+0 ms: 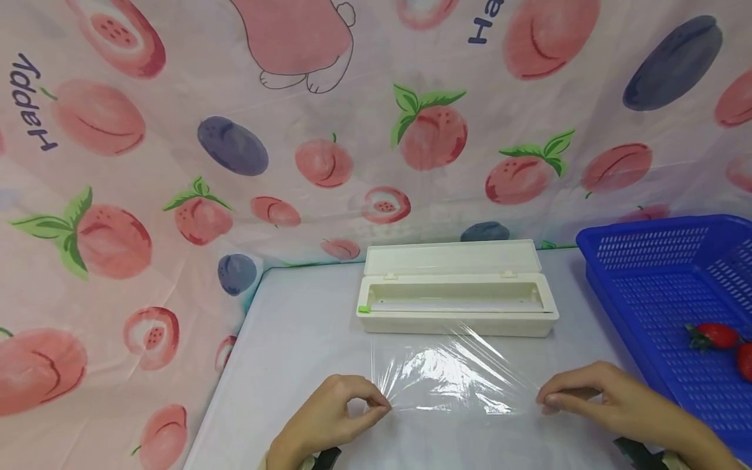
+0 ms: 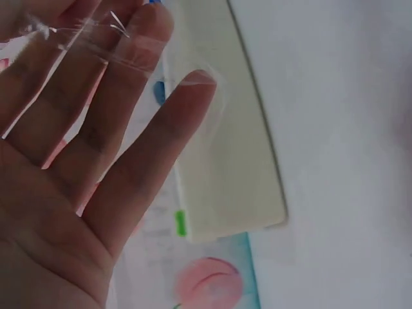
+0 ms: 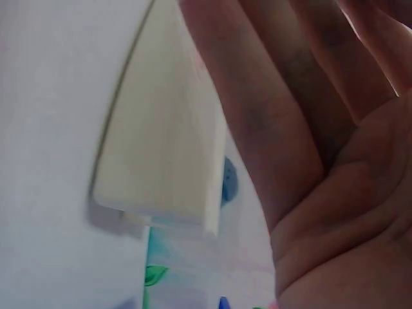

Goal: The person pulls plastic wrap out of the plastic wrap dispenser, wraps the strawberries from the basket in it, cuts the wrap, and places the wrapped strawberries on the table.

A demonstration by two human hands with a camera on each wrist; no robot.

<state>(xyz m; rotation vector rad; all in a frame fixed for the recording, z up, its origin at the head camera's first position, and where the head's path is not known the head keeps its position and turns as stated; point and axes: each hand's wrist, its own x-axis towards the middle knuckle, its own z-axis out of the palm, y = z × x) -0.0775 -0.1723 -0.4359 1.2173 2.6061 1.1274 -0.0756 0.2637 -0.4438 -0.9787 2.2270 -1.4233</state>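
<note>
A sheet of clear cling film (image 1: 446, 378) stretches from the front of a cream cling film dispenser box (image 1: 458, 325) toward me. The film's near left corner is pinched between thumb and fingertips of my left hand (image 1: 343, 414). My right hand (image 1: 611, 398) pinches at the near right corner, where the film is hard to make out. The box's lid (image 1: 452, 259) stands open at the back, and a green slider (image 1: 364, 309) sits at the left end of its front edge. In the left wrist view, film (image 2: 90, 45) crosses the fingers.
A blue plastic basket (image 1: 611, 307) stands at the right, holding a strawberry (image 1: 715, 336) and another red fruit (image 1: 745, 361) cut off by the frame edge. A white table surface (image 1: 282, 346) lies under everything. Fruit-printed cloth (image 1: 317, 117) hangs behind and at the left.
</note>
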